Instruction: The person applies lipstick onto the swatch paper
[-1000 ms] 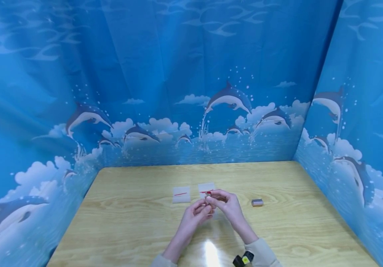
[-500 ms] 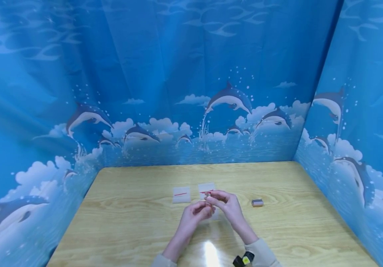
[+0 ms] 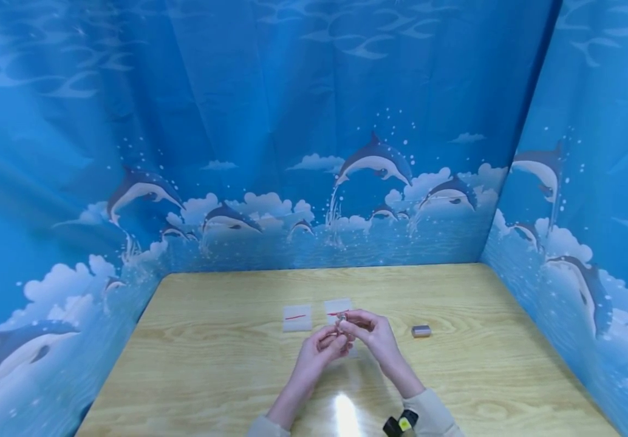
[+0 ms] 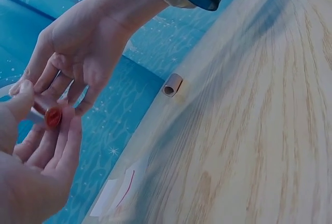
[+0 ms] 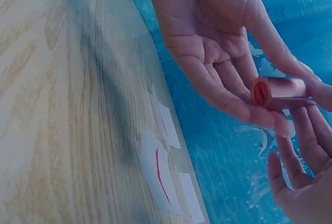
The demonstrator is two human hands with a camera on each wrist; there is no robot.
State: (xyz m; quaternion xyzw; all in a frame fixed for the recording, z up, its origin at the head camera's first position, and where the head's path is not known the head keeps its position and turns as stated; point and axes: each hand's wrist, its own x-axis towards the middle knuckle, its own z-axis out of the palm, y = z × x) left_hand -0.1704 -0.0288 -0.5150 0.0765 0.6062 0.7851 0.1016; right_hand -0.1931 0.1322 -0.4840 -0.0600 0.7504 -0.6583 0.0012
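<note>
A lipstick is held between both hands over the table in the head view. My left hand pinches its lower part, and my right hand grips it from the right with thumb and fingers. The right wrist view shows its shiny rose-gold tube lying across the fingers, the red lipstick sunk inside the open end. That same red end faces the camera in the left wrist view. On the table to the right lies the lipstick cap, hollow end visible in the left wrist view.
On the wooden table lies a white paper piece with a red line. Another marked paper sits partly behind my right hand, and a third paper shows under the hands. Blue dolphin curtains enclose the table.
The red lipstick showed above the tube a second ago; it has sunk down into the tube. My left fingers shifted slightly around its lower part, while both hands stayed in place.
</note>
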